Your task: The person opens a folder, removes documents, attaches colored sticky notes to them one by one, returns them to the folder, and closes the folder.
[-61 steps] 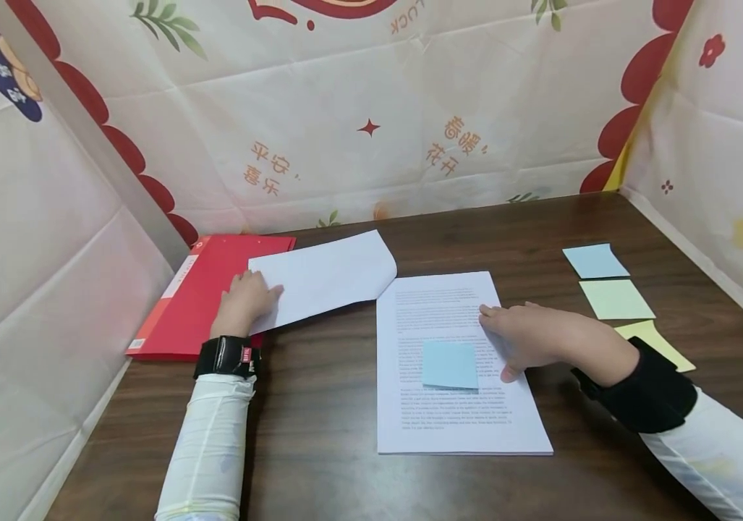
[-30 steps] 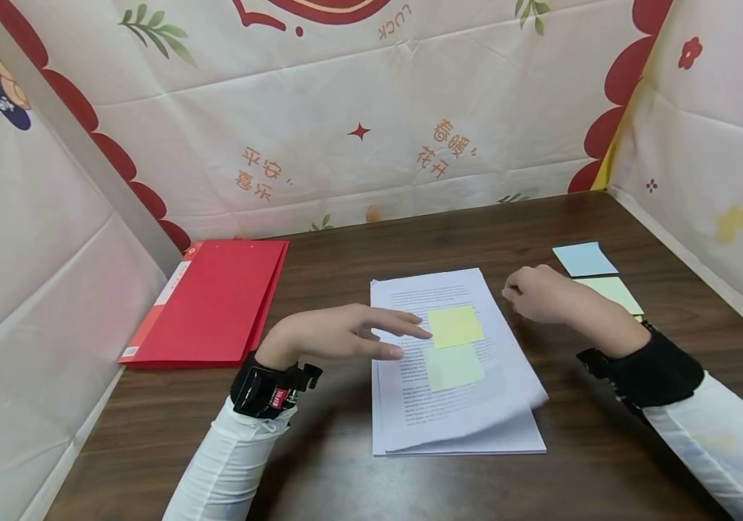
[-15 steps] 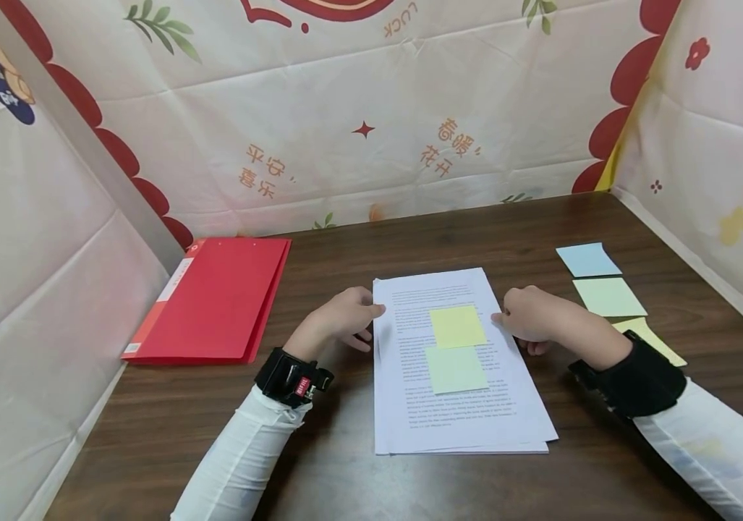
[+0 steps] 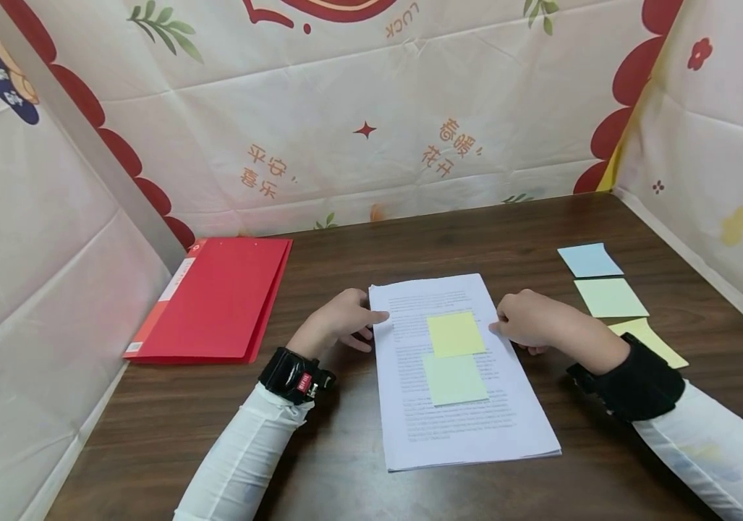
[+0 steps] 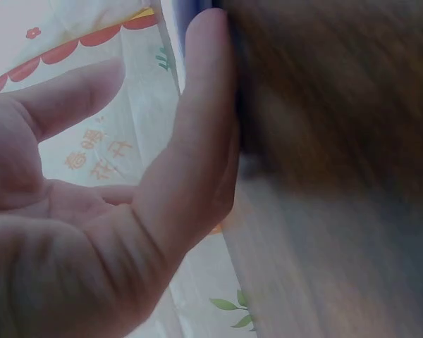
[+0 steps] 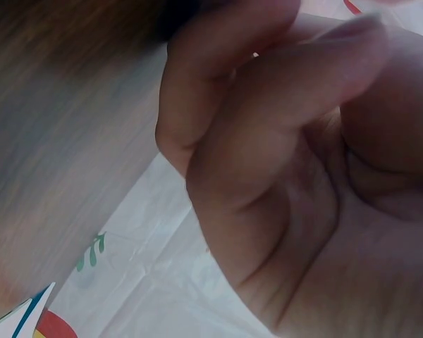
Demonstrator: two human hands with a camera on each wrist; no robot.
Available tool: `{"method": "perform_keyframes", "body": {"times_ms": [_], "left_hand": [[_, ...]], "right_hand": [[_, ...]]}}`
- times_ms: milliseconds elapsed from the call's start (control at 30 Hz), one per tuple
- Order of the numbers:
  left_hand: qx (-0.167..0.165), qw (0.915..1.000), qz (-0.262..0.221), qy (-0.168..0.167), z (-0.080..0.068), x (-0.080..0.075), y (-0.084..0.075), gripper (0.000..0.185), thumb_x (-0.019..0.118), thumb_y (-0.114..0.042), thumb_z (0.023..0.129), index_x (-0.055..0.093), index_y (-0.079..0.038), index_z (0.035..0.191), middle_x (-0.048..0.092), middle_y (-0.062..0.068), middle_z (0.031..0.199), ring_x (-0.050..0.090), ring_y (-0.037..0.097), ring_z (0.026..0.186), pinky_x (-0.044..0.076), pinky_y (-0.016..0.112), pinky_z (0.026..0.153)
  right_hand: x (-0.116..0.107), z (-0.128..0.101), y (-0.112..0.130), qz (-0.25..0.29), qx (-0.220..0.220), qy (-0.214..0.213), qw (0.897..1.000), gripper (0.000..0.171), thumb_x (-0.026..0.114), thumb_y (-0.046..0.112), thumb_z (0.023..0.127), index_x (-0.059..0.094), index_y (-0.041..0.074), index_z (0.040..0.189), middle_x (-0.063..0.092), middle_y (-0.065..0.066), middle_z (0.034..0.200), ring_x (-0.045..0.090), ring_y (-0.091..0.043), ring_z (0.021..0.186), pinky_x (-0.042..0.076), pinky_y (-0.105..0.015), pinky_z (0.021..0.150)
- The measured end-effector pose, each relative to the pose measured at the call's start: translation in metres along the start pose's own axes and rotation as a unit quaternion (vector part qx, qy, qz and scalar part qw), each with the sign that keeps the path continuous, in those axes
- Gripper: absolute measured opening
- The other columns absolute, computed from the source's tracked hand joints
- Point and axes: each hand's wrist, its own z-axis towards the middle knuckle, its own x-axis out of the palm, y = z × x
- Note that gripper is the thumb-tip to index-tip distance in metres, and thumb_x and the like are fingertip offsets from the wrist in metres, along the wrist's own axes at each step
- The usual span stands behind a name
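Note:
A stack of printed paper sheets [image 4: 436, 441] lies slightly turned on the table, its edges nearly even. On its top page are a yellow sticky note [image 4: 456, 333] and, overlapping just below, a pale green sticky note [image 4: 455, 380]. My left hand [image 4: 340, 320] holds the stack's left edge, thumb on top of the page and fingers at the side. At the right edge my right hand [image 4: 530, 318] pinches the sheets with curled fingers. In the left wrist view a finger [image 5: 204, 91] meets the paper's edge; the right wrist view shows folded fingers [image 6: 254, 120].
A red folder [image 4: 218, 300] lies at the left of the wooden table [image 4: 319, 470]. To the right sit a blue sticky pad [image 4: 589, 260], a green pad [image 4: 610, 297] and a yellow pad [image 4: 650, 341]. Patterned cloth [image 4: 345, 94] walls the back and sides.
The left hand turned over a page, covering the blue note and showing yellow and green ones. Both hands then took the stack's edges; the stack turned slightly and its sheets came more even.

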Motion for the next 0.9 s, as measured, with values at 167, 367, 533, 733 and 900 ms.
{"method": "perform_keyframes", "body": {"times_ms": [167,367,533,733,900], "left_hand": [[0.007,0.9996,-0.027,-0.005,0.003,-0.001,0.0,0.044,0.075,-0.009,0.099,0.057,0.007,0.135,0.062,0.013,0.095,0.065,0.021,0.083,0.068,0.041,0.076],[0.064,0.9969,-0.039,-0.021,0.004,0.001,-0.001,0.025,0.065,-0.008,0.105,0.059,0.001,0.128,0.066,0.015,0.11,0.07,0.023,0.091,0.067,0.04,0.08],[0.138,0.9833,-0.104,-0.058,0.001,-0.001,-0.006,0.027,0.052,-0.015,0.112,0.051,-0.005,0.138,0.068,0.019,0.125,0.073,0.026,0.106,0.061,0.035,0.083],[0.261,0.9286,-0.227,-0.134,-0.006,-0.006,-0.013,0.027,0.05,-0.013,0.113,0.052,-0.008,0.139,0.072,0.019,0.117,0.073,0.02,0.098,0.058,0.031,0.08],[0.342,0.8786,-0.293,-0.159,-0.013,-0.01,-0.016,0.026,0.05,-0.011,0.113,0.051,-0.009,0.139,0.074,0.016,0.118,0.076,0.015,0.096,0.06,0.029,0.079]], "right_hand": [[0.0,0.0,-0.001,-0.002,0.002,0.002,1.0,0.023,0.065,0.023,0.106,0.073,0.002,0.108,0.06,-0.007,0.068,0.059,-0.016,0.052,0.045,-0.021,0.048],[-0.003,0.001,-0.005,0.011,0.005,0.014,1.0,0.026,0.066,0.028,0.106,0.073,0.003,0.1,0.063,-0.008,0.069,0.061,-0.016,0.053,0.049,-0.023,0.049],[-0.013,0.006,-0.014,0.056,-0.002,-0.002,0.998,0.051,0.066,0.045,0.105,0.069,-0.006,0.112,0.067,-0.009,0.073,0.065,-0.017,0.06,0.054,-0.03,0.059],[-0.023,0.013,-0.021,0.228,-0.079,-0.042,0.97,0.078,0.064,0.047,0.106,0.038,-0.008,0.155,0.073,-0.022,0.123,0.074,-0.021,0.1,0.065,-0.04,0.086],[-0.022,0.011,-0.018,0.37,-0.158,-0.003,0.915,0.061,0.061,0.027,0.11,0.034,0.007,0.161,0.065,-0.024,0.142,0.075,-0.029,0.115,0.065,-0.045,0.094]]}}
